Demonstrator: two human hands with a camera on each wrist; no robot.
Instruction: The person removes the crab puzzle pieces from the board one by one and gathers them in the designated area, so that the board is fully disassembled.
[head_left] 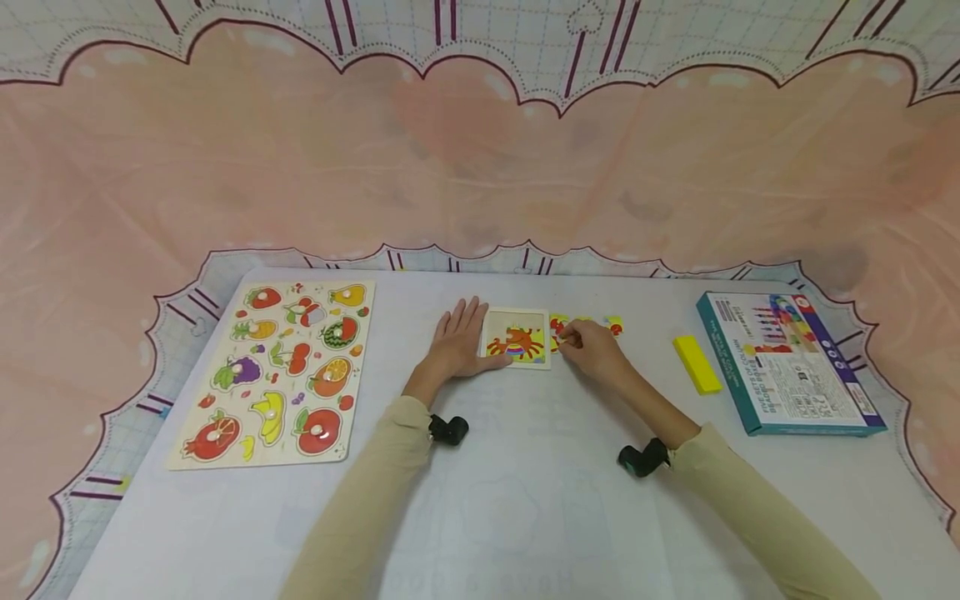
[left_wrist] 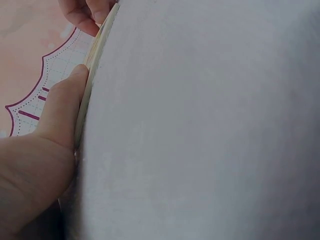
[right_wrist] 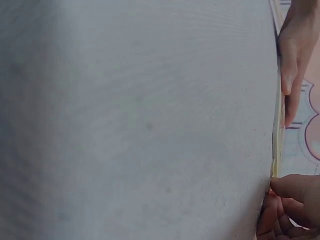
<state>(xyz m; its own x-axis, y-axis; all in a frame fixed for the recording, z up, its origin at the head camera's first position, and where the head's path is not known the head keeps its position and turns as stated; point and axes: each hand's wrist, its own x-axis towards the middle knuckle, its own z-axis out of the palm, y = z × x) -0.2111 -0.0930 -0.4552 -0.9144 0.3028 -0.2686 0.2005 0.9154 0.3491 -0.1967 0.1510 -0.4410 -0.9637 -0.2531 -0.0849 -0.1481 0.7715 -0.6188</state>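
Observation:
A small square wooden puzzle tray [head_left: 515,313] lies on the table, its lower part filled with an orange, many-legged picture on yellow, its upper part bare. My left hand [head_left: 455,343] lies flat along the tray's left side, fingers spread, thumb over its lower edge; the thumb [left_wrist: 70,95] also shows against the tray's edge in the left wrist view. Just right of the tray, my right hand [head_left: 594,350] has its thumb and fingertips pinched together at a red-and-yellow puzzle piece [head_left: 555,327]. Other puzzle pieces [head_left: 615,324] lie partly hidden behind that hand.
At the left lies a large fruit peg board [head_left: 281,375]. To the right are a yellow block [head_left: 697,365] and a flat teal-edged box [head_left: 798,362]. The white table [head_left: 517,517] extends toward me, and a patterned cloth [head_left: 465,167] hangs behind it.

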